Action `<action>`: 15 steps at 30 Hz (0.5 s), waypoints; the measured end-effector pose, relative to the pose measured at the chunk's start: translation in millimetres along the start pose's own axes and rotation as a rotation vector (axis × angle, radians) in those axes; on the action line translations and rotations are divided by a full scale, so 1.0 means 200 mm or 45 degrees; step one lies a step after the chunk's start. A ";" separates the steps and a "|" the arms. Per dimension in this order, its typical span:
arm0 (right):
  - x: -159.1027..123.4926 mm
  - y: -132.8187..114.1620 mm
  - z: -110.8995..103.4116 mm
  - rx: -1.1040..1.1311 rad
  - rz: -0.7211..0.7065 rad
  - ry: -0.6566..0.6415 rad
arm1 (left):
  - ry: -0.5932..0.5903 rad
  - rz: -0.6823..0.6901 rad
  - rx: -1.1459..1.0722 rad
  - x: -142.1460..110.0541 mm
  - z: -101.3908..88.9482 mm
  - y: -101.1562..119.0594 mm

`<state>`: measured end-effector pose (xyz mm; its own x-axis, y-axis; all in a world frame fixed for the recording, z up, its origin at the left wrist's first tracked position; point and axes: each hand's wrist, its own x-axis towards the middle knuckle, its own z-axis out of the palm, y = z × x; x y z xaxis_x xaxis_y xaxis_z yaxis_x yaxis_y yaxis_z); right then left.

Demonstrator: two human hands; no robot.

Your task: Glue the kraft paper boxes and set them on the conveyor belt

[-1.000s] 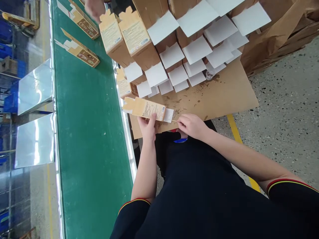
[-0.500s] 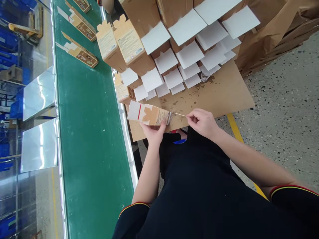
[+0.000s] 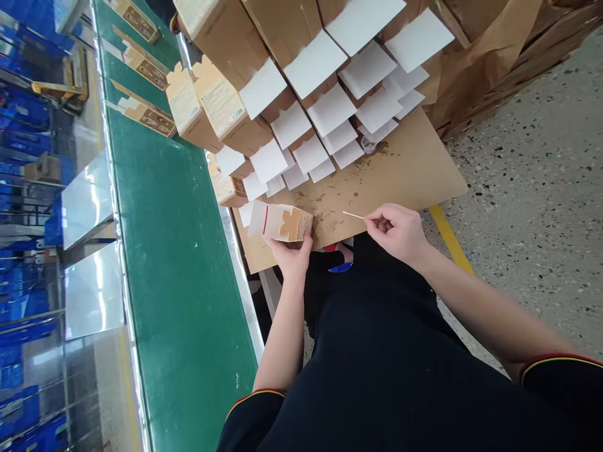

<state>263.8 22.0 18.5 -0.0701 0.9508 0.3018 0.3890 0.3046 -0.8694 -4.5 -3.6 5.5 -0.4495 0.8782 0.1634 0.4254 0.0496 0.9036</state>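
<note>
My left hand grips a small printed cardboard box from its near side. The box lies tilted, its white flap with a red strip pointing left. In my right hand, thumb and fingers pinch a thin cotton swab, its tip pointing left and standing apart from the box. Beneath both hands is a brown cardboard sheet with dark wet spots. A small clear cup stands on the sheet beside the stacked boxes.
Stacked brown boxes with white flaps rise at the far side. On the left runs a green conveyor belt with metal edges, carrying several open boxes at its far end. Brown wrapping paper lies at the upper right.
The swab has drawn away to the right from the box end. My left hand has turned the box, so its right end shows differently. The whole view has shifted slightly.
</note>
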 end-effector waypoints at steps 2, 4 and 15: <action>-0.01 -0.02 0.00 -0.010 -0.004 -0.018 | 0.001 0.005 0.018 0.00 0.00 -0.01; -0.01 -0.03 0.00 -0.029 -0.009 -0.034 | 0.017 -0.011 0.034 0.01 -0.02 -0.02; 0.01 -0.01 -0.06 -0.107 -0.075 0.049 | 0.381 -0.144 -0.022 0.12 -0.48 -0.17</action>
<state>273.5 23.1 25.5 -0.0606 0.9280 0.3676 0.4611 0.3526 -0.8143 -105.3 -29.4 17.7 -0.7052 0.6887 0.1685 0.3472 0.1282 0.9290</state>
